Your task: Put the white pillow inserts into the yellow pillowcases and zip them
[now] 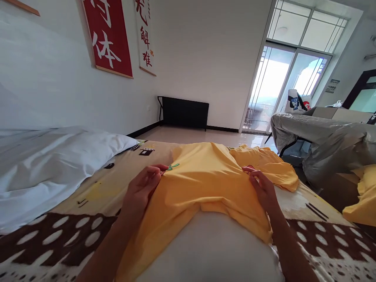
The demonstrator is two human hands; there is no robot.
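A yellow cloth [205, 172] with a green leaf motif near its left side is stretched between my two hands. It drapes over a pale, rounded form [214, 250] at the bottom centre, whose kind I cannot make out. My left hand [143, 182] pinches the cloth's left side beside the green leaf. On the other side, my right hand [261, 188] pinches the right side, near a small reddish motif. Just beyond that hand lies a second yellow cloth [264, 162], crumpled on the patterned blanket [100, 188].
White bedding [58, 164] lies at the left. To the right stands a table with a plastic-like grey cover [317, 127], and more yellow fabric [362, 196] sits at the right edge. A black panel [185, 111] leans near the far wall, left of a glass door [282, 82].
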